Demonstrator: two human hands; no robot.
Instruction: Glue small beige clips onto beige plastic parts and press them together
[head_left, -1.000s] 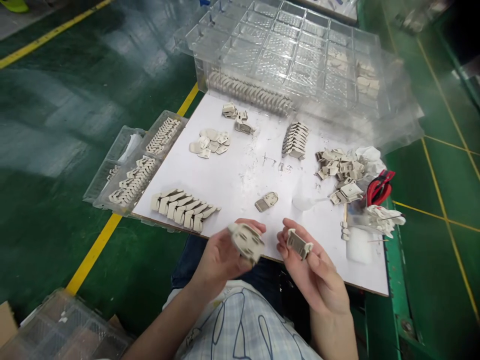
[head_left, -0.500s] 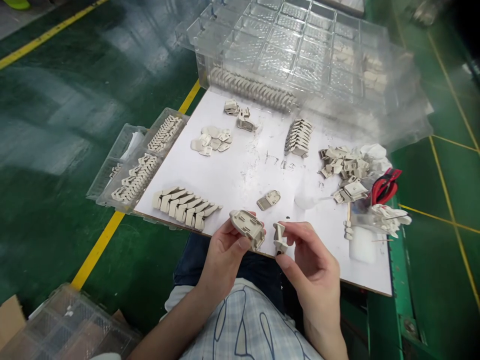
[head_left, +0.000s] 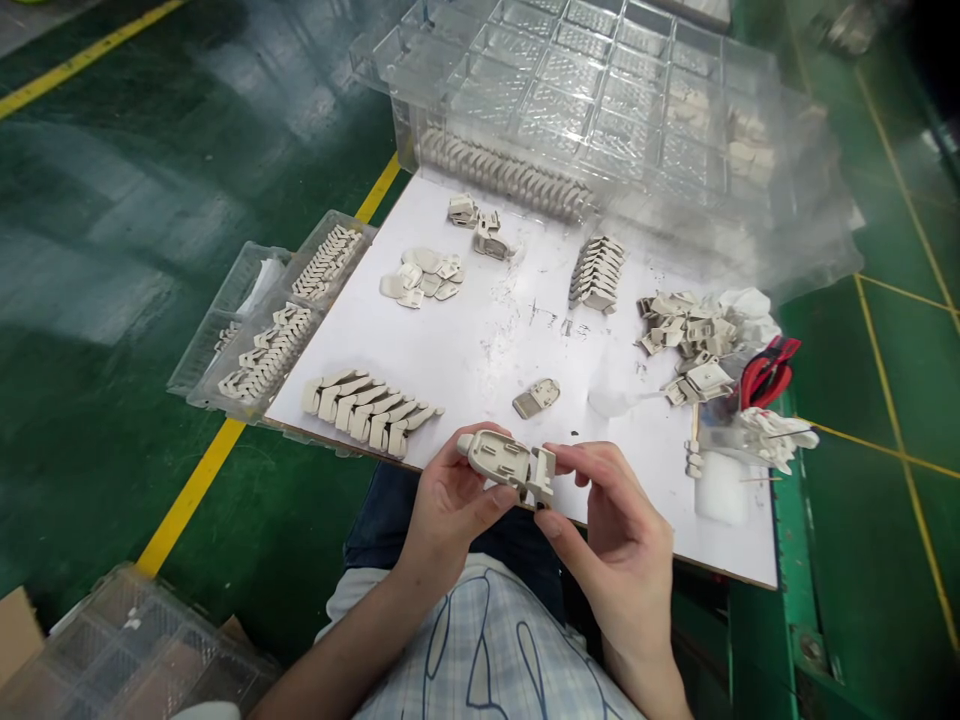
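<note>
Over the table's near edge, my left hand (head_left: pixel 454 505) grips an oval beige plastic housing (head_left: pixel 495 458), its slotted hollow side facing up. My right hand (head_left: pixel 611 525) pinches a smaller beige plastic bracket (head_left: pixel 541 476) between thumb and fingertips. The bracket meets the right end of the housing; whether the two are joined I cannot tell. Just beyond my hands lies a similar flat beige part (head_left: pixel 536 398) on the white tabletop (head_left: pixel 487 360). Left of my hands stands a row of bent beige pieces (head_left: pixel 371 410).
At the back are stacked clear compartment trays (head_left: pixel 585 100). To the right sit a heap of beige parts (head_left: pixel 686 330), red-handled pliers (head_left: pixel 766 375) and a white block (head_left: pixel 721 500). Loose flat pieces (head_left: pixel 424 277) and a stacked row (head_left: pixel 597 273) lie farther back. A filled clear tray (head_left: pixel 270 320) stands left.
My right hand has moved left, bringing the bracket against the housing's end. My left hand has turned the housing slightly, so it lies more level.
</note>
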